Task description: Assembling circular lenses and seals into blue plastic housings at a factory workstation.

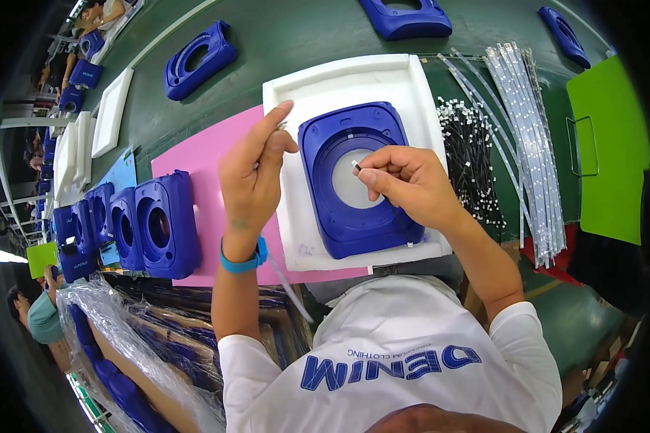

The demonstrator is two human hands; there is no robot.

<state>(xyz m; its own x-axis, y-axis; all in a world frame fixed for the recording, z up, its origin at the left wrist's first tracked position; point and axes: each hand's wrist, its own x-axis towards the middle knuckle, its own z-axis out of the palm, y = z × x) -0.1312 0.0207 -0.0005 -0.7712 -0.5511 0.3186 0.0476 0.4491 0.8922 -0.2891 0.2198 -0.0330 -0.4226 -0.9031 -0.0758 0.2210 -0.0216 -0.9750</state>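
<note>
My right hand [412, 184] is closed in a pinch on a thin black cable with a white connector [356, 165] at its end. It is above the round opening of a blue plastic housing [354, 234], which lies in a white foam tray [430, 133]. The cable's other end runs down over the housing's lower right part. To the left, my left hand [253, 169] is raised with thumb and fingers closed around the end of a pale LED strip [289, 290]. The strip's lower length hangs below my left wrist; its middle is hidden behind the hand and forearm.
Right of the tray lie a heap of black cables [469, 162] and a bundle of LED strips [527, 144]. A green bin [610, 144] stands farther right. Several blue housings [167, 224] stand left on a pink mat [209, 159]. More housings [198, 61] lie at the back.
</note>
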